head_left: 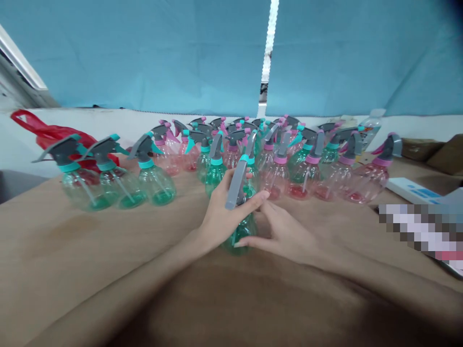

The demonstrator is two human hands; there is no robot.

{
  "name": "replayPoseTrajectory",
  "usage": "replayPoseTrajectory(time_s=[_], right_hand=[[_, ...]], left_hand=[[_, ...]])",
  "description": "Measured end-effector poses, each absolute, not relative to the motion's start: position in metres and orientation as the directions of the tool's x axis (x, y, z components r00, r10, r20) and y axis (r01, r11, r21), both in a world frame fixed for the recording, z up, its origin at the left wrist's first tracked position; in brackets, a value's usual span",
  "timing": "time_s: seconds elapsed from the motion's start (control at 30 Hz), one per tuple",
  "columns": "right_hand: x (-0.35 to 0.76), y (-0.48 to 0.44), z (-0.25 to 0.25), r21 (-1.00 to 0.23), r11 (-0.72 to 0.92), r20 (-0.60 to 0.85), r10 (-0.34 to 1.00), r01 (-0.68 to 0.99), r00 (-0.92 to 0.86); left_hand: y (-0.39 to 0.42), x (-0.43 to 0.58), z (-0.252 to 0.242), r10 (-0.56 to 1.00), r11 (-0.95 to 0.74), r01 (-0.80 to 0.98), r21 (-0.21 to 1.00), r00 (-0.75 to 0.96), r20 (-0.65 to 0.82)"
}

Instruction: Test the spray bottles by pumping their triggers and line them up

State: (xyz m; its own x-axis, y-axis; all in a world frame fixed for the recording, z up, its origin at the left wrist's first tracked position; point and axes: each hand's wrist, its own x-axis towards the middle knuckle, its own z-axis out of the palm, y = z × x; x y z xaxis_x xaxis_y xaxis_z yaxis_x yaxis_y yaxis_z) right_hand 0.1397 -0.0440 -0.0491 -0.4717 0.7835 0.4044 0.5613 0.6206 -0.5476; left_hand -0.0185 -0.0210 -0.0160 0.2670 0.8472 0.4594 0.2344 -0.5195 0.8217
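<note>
**Both hands on the green spray bottle (246, 226)**

In the head view, my green spray bottle is right in front of me, its grey sprayer head (237, 185) uppermost. My left hand (222, 205) is closed round it just below that head, thumb crossing the near side. My right hand (289, 229) lays its thumb over the lower body, with bent fingers beside my left thumb tip; I can't tell whether they clamp. Nor can I tell whether the base touches the table (65, 279).

I judge the thin plastic wants a firm neck grip, light pressure below, and an upright head.

Left of the bottle stand three green-bottomed bottles (119, 185) and, beyond them, a red bag (60, 135); right of it, pink bottles (365, 183). Farther right, a clear bottle (371, 127) wears a printed label too blurred to read, and a white-and-blue box (415, 190) shows no legible brand. I see no writing on mine.
</note>
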Motion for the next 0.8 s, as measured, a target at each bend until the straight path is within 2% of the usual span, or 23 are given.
replayPoseTrajectory(time_s=[0.23,0.47,0.6,0.7,0.8], right_hand=[[0.102,-0.046,-0.046,-0.595,0.623,0.434,0.781,0.507,-0.450],[0.064,-0.042,-0.036,-0.531,0.696,0.432,0.713,0.483,-0.552],[0.036,-0.039,-0.030,-0.554,0.709,0.452,0.697,0.437,-0.557],[0.020,-0.033,-0.030,-0.544,0.695,0.425,0.712,0.471,-0.559],[0.010,-0.023,-0.033,-0.452,0.716,0.477,0.698,0.532,-0.534]], left_hand=[[-0.028,-0.050,-0.016,0.854,-0.518,0.273,0.811,0.225,0.470],[-0.036,-0.090,-0.014,0.859,-0.508,0.340,0.791,0.142,0.491],[-0.038,-0.109,-0.012,0.866,-0.489,0.406,0.772,0.121,0.484],[-0.035,-0.130,-0.015,0.839,-0.526,0.447,0.724,0.131,0.529],[-0.030,-0.158,-0.024,0.733,-0.659,0.475,0.583,0.234,0.639]])
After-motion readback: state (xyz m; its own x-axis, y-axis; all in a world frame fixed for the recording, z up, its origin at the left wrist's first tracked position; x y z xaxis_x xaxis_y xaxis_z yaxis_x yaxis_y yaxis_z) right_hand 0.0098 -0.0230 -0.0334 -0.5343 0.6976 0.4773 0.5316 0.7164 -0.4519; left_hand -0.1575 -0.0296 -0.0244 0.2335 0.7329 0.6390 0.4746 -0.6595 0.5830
